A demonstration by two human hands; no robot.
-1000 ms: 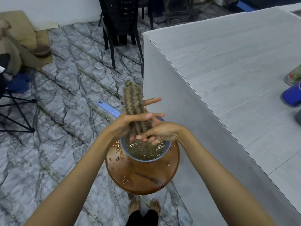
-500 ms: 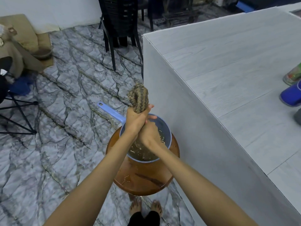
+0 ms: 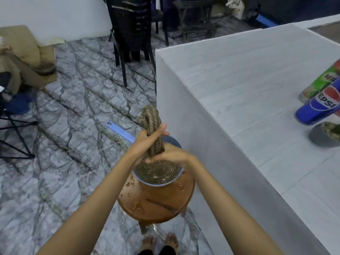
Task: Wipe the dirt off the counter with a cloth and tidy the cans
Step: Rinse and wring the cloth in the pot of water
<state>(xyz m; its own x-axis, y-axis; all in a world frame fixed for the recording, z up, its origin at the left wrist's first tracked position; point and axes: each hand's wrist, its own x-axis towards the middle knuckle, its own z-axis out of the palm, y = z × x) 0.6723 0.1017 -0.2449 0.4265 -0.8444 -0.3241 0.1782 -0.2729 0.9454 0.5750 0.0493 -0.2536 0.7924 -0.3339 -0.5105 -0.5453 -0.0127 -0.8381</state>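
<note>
One twisted brown striped cloth (image 3: 150, 116), left hand (image 3: 145, 142) clasping its middle, right hand (image 3: 172, 153) its lower end. Position: above blue plastic dipper (image 3: 158, 184).

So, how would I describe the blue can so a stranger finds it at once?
Start at the large white counter; cans sit on it at the picture's right edge. The blue can is the middle one, between a green can behind and a grey one in front. It alone bears a Pepsi logo.
</note>
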